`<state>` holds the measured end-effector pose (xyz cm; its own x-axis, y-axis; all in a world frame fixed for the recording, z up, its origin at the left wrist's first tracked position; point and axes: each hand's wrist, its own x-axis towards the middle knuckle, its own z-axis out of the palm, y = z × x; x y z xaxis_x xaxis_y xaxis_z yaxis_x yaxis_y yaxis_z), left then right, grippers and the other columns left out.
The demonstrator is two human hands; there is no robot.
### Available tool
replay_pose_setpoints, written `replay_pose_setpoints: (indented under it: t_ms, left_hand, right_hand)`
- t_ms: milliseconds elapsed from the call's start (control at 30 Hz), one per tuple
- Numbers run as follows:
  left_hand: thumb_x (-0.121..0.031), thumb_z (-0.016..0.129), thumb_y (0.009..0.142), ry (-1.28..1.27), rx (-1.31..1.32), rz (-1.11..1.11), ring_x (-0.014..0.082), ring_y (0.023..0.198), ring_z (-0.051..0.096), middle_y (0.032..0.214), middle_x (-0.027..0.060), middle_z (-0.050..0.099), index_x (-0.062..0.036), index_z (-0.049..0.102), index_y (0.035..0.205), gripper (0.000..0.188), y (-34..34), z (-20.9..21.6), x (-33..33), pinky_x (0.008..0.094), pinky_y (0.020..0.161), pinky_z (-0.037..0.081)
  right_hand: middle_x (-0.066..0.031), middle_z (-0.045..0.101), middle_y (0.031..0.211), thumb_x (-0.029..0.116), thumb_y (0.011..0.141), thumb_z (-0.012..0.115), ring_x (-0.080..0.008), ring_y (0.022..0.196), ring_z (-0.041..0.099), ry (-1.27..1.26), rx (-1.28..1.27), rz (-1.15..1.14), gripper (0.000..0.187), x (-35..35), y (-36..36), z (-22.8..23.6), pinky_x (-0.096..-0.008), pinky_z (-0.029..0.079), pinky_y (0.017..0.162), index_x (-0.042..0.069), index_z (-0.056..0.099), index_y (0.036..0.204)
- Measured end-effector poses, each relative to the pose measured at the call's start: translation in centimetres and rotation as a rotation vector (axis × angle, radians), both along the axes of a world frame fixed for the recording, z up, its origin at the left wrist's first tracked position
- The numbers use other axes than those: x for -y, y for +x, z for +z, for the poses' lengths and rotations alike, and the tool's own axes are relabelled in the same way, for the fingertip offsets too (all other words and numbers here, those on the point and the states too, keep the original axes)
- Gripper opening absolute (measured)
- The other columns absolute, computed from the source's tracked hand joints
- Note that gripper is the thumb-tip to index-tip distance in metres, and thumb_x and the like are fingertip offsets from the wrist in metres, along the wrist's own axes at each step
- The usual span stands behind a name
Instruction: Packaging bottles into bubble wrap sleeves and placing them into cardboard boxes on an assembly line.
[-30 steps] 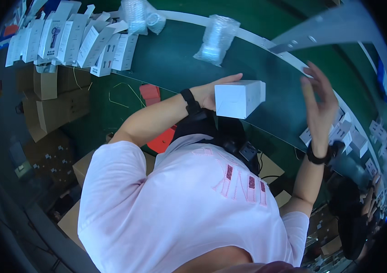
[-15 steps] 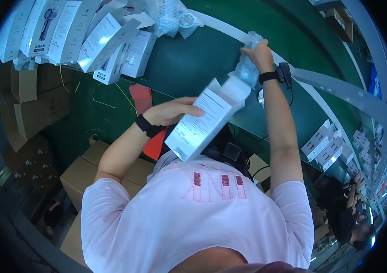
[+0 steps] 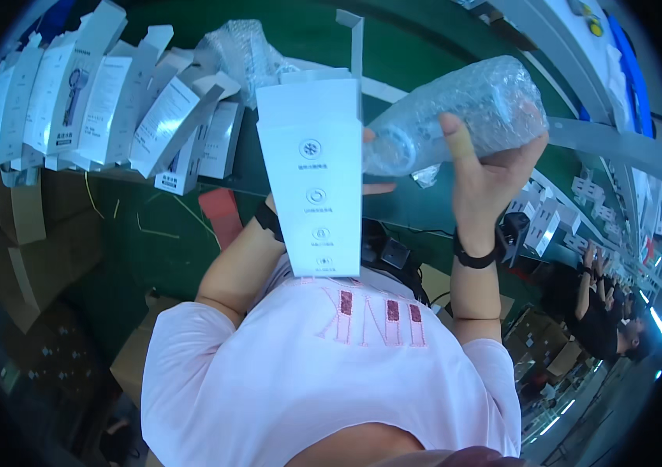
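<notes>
A tall white cardboard box [image 3: 309,179] with small round icons stands upright in front of my chest, its flaps raised at the top. My left hand [image 3: 378,188] is closed round it from behind; most of that hand is hidden, and only fingers show past the box's right edge. To the right, my right hand [image 3: 494,167] grips a bundle in clear bubble wrap [image 3: 463,109], thumb on the near side. A pale round part shows through the wrap at the bundle's left end, close beside the box. The contents are not clear enough to name.
Several white boxes with open flaps [image 3: 113,101] lean in a row at the left of the dark green table. More bubble-wrapped pieces [image 3: 241,54] lie behind them. White boxes [image 3: 541,222] stand at right, a co-worker [image 3: 600,311] beyond. Brown cartons [image 3: 23,210] are at left.
The box has turned upright, its icon side now facing me. My right hand has lifted the bubble-wrapped bundle off the table and brought it nearer, tilted beside the box top.
</notes>
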<state>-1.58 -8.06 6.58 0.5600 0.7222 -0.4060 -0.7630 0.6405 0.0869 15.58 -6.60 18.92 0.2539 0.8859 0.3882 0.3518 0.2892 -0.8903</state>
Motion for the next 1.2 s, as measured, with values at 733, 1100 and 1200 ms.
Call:
replay_pose_setpoints:
  t_ms: [733,1100,1200]
  left_hand:
    - [-0.048,0.053,0.089,0.377,0.452,-0.188,0.0305,0.111,0.060,0.128,0.0153,0.055,-0.0024,0.042,0.136,0.067,2.0,5.1,-2.0,0.0473,0.090,0.052]
    - [-0.034,0.069,0.079,0.796,-0.296,-0.259,0.0200,0.111,0.055,0.121,0.0122,0.058,0.0021,0.044,0.134,0.070,1.0,5.7,0.8,0.0315,0.097,0.041]
    - [-0.047,0.062,0.085,0.928,-0.456,-0.289,0.0196,0.103,0.055,0.114,0.0135,0.059,0.0024,0.044,0.134,0.071,2.9,7.4,1.5,0.0302,0.092,0.042]
  right_hand:
    - [-0.0201,0.034,0.143,0.027,0.063,0.088,-0.0333,0.117,0.052,0.259,0.315,0.269,0.077,1.6,-2.5,7.6,-0.0404,0.045,0.095,0.010,0.050,0.129]
    - [-0.0232,0.059,0.119,0.011,0.093,0.051,-0.0322,0.111,0.059,-0.100,-0.469,-0.098,0.034,1.3,16.8,10.3,-0.0409,0.045,0.099,-0.010,0.053,0.119]
    - [-0.0272,0.054,0.125,0.022,0.097,0.048,-0.0330,0.113,0.058,0.018,-0.347,-0.044,0.044,2.3,16.4,12.4,-0.0410,0.043,0.104,-0.010,0.045,0.127]
